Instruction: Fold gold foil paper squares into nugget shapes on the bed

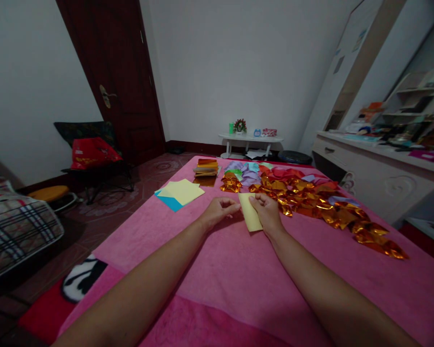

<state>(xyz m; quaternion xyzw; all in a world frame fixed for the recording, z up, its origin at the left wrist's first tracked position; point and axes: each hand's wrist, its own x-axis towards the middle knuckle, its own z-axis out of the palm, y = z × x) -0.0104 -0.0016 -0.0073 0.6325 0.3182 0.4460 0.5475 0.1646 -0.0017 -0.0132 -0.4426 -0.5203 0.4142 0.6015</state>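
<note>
A folded pale yellow paper (250,214) is held upright above the pink cloth by my right hand (268,212), with the thumb on its face. My left hand (221,212) is at the paper's left edge, thumb and forefinger pinched together; whether they grip anything is too small to tell. Yellow sheets (184,191) and a blue sheet (171,203) lie to the left. Behind them sits a stack of gold foil sheets (206,168). Many folded gold foil pieces (311,200) spread to the right, with purple pieces (251,176) and red ones (287,174) behind.
The pink cloth (217,279) covers the table. A chair with a red bag (94,153) stands at the left, near a plaid item (18,231). A small white table (251,138) is by the far wall, and a cluttered cabinet (376,168) at the right.
</note>
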